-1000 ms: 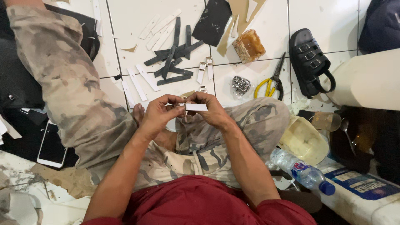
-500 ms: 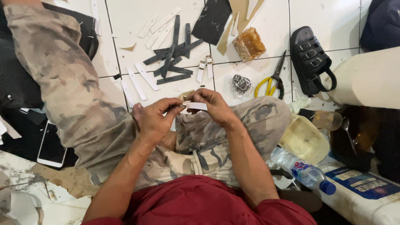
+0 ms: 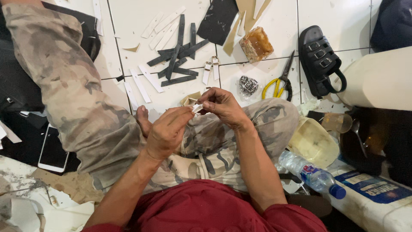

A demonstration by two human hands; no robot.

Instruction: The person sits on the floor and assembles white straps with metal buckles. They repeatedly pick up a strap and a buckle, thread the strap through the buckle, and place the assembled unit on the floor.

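Both hands pinched on a small white strip [image 3: 197, 108] over the lap: left hand [image 3: 165, 131], right hand [image 3: 223, 106]. Could slip and drop among floor [image 3: 128, 25] scraps.

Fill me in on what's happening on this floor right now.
A person sits on a white tiled floor, holding a small white strip between the left hand and right hand above their lap. Ahead lie black strips and white strips, a pile of metal buckles and yellow-handled scissors. A black sandal and a plastic water bottle lie to the right.
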